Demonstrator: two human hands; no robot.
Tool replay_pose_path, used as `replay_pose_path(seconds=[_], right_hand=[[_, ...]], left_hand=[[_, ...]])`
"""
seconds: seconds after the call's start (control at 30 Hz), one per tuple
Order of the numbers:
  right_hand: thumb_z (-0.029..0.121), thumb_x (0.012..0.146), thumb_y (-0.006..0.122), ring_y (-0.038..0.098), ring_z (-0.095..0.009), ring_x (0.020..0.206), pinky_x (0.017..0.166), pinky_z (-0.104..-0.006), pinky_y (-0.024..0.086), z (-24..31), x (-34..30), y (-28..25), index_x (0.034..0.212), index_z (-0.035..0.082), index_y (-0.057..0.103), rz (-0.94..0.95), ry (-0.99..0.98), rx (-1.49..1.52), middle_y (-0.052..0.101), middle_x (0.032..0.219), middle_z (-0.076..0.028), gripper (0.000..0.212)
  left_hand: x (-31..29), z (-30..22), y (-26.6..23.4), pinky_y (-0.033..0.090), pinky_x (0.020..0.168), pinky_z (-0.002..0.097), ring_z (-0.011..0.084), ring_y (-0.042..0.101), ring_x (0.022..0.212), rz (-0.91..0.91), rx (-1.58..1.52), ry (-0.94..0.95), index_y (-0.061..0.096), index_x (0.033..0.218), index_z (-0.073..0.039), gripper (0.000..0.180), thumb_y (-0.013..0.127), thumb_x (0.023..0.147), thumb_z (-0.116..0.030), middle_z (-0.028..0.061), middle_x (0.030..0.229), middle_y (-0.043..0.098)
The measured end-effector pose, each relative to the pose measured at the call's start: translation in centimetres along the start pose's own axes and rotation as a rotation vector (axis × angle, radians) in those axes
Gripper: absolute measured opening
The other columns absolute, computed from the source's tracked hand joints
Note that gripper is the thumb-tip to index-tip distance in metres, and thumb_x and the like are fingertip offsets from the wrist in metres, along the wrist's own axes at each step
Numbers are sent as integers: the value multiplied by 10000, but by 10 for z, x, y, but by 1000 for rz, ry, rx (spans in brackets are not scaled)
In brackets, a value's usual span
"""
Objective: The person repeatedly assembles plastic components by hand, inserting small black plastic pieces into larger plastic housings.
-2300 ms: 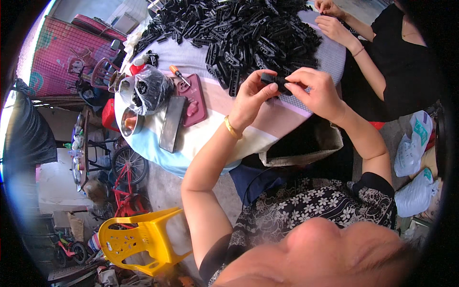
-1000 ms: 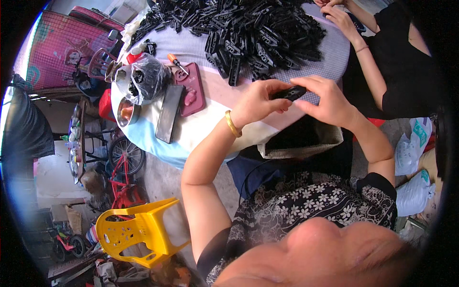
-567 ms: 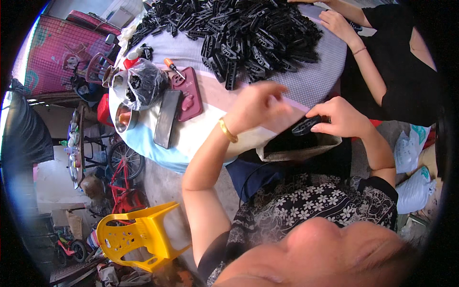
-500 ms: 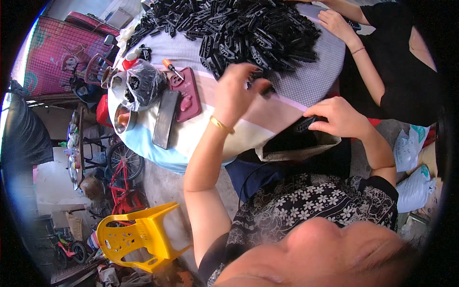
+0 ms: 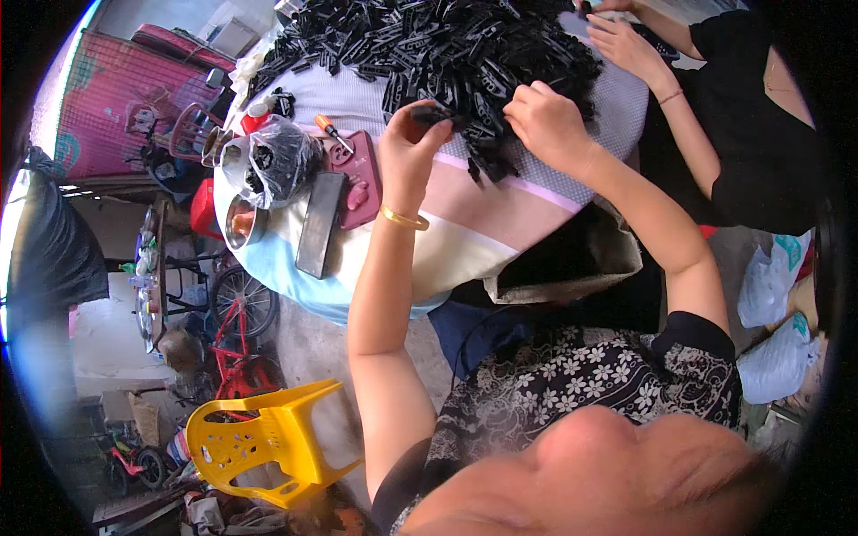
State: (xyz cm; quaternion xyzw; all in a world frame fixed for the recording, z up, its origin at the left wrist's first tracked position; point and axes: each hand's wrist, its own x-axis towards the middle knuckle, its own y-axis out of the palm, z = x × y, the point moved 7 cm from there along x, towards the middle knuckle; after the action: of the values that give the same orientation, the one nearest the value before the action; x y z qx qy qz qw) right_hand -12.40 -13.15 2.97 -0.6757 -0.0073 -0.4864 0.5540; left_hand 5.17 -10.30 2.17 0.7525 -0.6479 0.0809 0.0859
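Black part point(image 5: 431, 115) pinched in the left hand point(image 5: 411, 147) is best held steady; the right hand point(image 5: 550, 127), grip unclear, should work gently beside the pile point(image 5: 420, 54).

The table point(image 5: 487, 214) carries black parts point(image 5: 447, 54), a plastic bag point(image 5: 293, 161), bowl point(image 5: 259, 230) and maroon board point(image 5: 367, 164).
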Motion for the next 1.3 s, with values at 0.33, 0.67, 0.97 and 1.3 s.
replay_pose_path(seconds=[0.33, 0.67, 0.97, 1.3], right_hand=[[150, 809, 610, 594, -271, 642, 572, -355, 482, -2, -2, -38, 815, 64, 551, -216, 78, 125, 582, 667, -89, 104], [66, 717, 658, 609, -235, 728, 628, -316, 507, 32, -16, -65, 829, 36, 634, -241, -178, 350, 636, 802, -79, 119], [66, 688, 642, 590, -219, 748, 624, -314, 509, 48, -18, -70, 847, 37, 630, -177, -283, 122, 619, 810, -64, 162], [81, 766, 668, 622, -131, 678, 604, -247, 484, 9, -35, -41, 1036, -31, 588, 219, 338, 878, 656, 875, -143, 303]], left_hand=[[-16, 32, 40, 546, 795, 301, 170, 628, 824, 255, -482, -334, 526, 1094, -13, 322, 628, 793, 36, 99, 947, 613], [-25, 30, 53, 542, 821, 317, 171, 619, 880, 350, -301, -320, 520, 1110, 8, 311, 618, 815, 14, 97, 974, 604], [-28, 26, 57, 539, 808, 295, 167, 634, 855, 350, -540, -406, 510, 1156, 30, 340, 609, 835, -18, 91, 971, 621], [-45, -4, 70, 498, 641, 200, 80, 599, 715, 318, -121, -29, 551, 1068, 22, 264, 621, 817, -20, 65, 966, 614]])
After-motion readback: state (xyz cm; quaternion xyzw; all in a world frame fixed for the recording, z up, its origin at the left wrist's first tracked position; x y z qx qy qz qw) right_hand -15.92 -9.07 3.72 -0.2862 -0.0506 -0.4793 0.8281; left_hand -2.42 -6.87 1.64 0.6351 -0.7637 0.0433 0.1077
